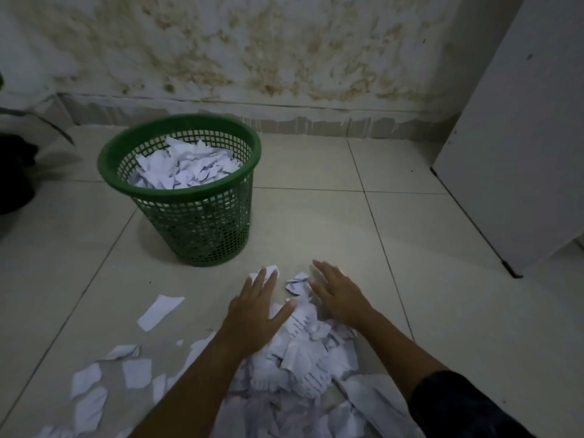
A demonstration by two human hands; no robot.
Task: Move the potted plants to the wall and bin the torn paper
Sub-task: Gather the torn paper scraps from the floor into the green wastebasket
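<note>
1. Much torn paper (303,352) heaped on the floor tiles (316,222) at the lower middle, spilling toward the bottom edge; loose scraps (159,311) scattered to the left of the heap, apart from it.
2. More paper already in the green mesh bin (183,188), piled nearly to the rim; bin upright on the floor, beyond the heap and to its left, near the stained wall (284,52).
3. Judged step: binning the paper, roughly midway, with a load in the bin and a large share left on the floor. Potted plants not clearly in view; only a dark shape and a leaf at the left edge, too dim to name.
4. Left hand (256,308) flat on the far left side of the heap, fingers spread, palm down, touching paper. Right hand (335,295) likewise open and palm down on the far right side, slightly blurred. Hands apart, clamped on nothing, bracketing the far end of the heap.
5. Both forearms stretched forward from the bottom edge; dark sleeve (458,403) on the right arm.
6. Next move, as a judgement: draw both hands together to gather a bunch, squeeze firmly so small pieces do not slip out, lift, carry forward and left over the bin rim, release.
</note>
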